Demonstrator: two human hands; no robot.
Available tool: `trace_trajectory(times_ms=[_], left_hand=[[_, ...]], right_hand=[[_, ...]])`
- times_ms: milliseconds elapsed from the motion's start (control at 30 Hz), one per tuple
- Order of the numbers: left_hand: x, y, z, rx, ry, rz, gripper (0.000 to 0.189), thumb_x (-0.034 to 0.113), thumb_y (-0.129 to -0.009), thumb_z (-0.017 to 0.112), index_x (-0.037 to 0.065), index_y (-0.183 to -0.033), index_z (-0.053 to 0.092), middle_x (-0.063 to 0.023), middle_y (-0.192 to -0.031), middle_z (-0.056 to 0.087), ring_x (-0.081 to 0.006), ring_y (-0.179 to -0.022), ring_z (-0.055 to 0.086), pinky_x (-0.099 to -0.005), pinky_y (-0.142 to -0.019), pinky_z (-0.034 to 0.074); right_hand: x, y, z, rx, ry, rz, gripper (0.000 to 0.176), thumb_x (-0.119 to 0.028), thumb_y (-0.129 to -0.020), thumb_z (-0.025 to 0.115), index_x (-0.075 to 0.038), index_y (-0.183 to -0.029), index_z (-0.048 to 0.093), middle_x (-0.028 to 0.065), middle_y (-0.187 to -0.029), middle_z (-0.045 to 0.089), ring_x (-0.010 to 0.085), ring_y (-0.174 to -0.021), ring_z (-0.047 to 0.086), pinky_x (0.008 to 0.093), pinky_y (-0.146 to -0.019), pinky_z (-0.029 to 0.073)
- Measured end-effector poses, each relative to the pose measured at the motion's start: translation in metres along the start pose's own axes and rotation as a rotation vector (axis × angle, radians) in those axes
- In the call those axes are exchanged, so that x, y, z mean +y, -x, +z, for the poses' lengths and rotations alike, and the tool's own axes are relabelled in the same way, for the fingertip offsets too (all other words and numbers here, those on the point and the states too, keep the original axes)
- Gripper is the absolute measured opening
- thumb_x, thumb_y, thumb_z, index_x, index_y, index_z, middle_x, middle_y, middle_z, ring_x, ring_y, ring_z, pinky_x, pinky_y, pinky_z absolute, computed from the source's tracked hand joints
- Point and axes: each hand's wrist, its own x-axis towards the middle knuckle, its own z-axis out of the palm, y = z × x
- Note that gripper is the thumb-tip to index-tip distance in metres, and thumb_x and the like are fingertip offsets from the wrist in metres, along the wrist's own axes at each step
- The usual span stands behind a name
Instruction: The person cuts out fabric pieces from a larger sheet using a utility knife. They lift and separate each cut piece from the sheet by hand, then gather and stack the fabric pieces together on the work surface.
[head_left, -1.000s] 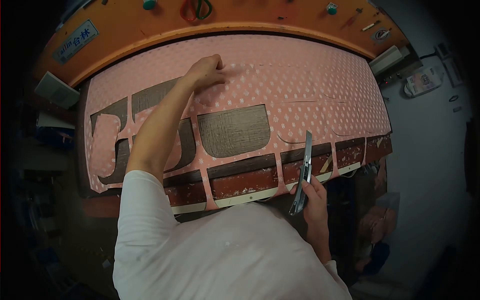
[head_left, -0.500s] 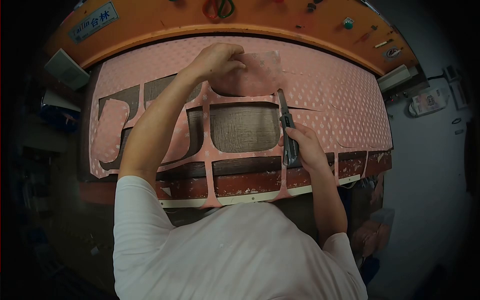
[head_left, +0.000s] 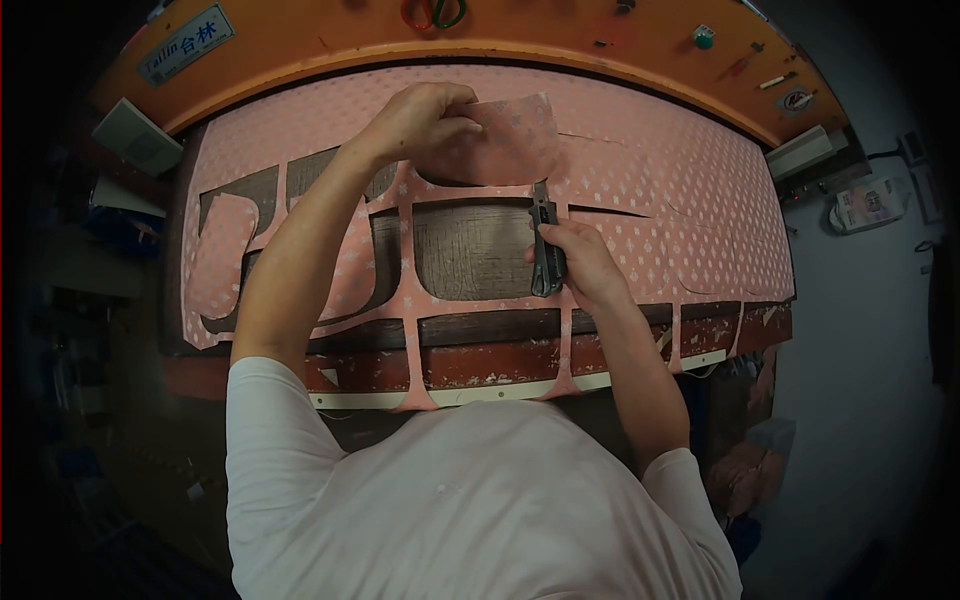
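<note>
My left hand (head_left: 428, 122) pinches the edge of a pink patterned cut-out piece (head_left: 505, 140), lifting it partly off the sheet at the middle back. Wrapped in my right hand (head_left: 580, 258) is a dark box cutter (head_left: 547, 255), its blade end pointing away from me at the lower right corner of that piece. Around both hands lies the pink sheet (head_left: 720, 230), dotted with a pale print and cut through with rounded openings. Loose cut pieces, one of them a rounded pink panel (head_left: 222, 260), rest at the left, partly behind my left forearm.
A worn dark board (head_left: 470, 250) shows through the openings. Behind it runs an orange machine beam (head_left: 320, 50) holding red and green handled scissors (head_left: 433, 12). A pale box (head_left: 138, 135) stands at the left end, another (head_left: 805, 152) at the right. A plastic bag (head_left: 868, 203) lies farther right.
My right hand and the box cutter have moved left and slightly away from me, along the edge of the lifted piece. My left hand still holds that piece, slightly farther left.
</note>
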Motion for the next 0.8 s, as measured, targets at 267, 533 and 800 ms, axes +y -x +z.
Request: trace_trajectory(times_ms=[267,533,800], left_hand=[[-0.006,0.002,0.001,0.023,0.012,0.029,0.021,0.015,-0.089,0.074,0.001,-0.102,0.067,-0.0081,-0.087,0.073,-0.0145,-0.081,0.067,-0.0321,-0.074,0.053],[-0.008,0.002,0.000,0.022,0.028,0.073,0.019,0.014,-0.088,0.075,0.001,-0.100,0.067,-0.0079,-0.086,0.072,-0.0144,-0.079,0.067,-0.0319,-0.074,0.053],[-0.006,0.005,-0.001,0.010,0.016,0.085,0.020,0.015,-0.087,0.075,0.000,-0.100,0.067,-0.0085,-0.084,0.072,-0.0159,-0.078,0.067,-0.0326,-0.073,0.053]], right_hand=[[-0.001,0.006,0.010,0.079,0.045,-0.025,0.022,-0.018,-0.099,0.052,0.001,-0.106,0.060,0.0100,-0.078,0.069,0.0132,-0.060,0.062,0.0271,-0.050,0.050],[-0.008,0.011,0.014,0.062,-0.020,-0.037,0.022,-0.018,-0.099,0.053,0.001,-0.106,0.060,0.0097,-0.078,0.069,0.0130,-0.061,0.062,0.0273,-0.052,0.052],[-0.002,0.009,0.026,0.120,0.036,0.014,0.023,-0.018,-0.097,0.054,0.003,-0.104,0.060,0.0105,-0.078,0.069,0.0151,-0.062,0.065,0.0300,-0.049,0.052]])
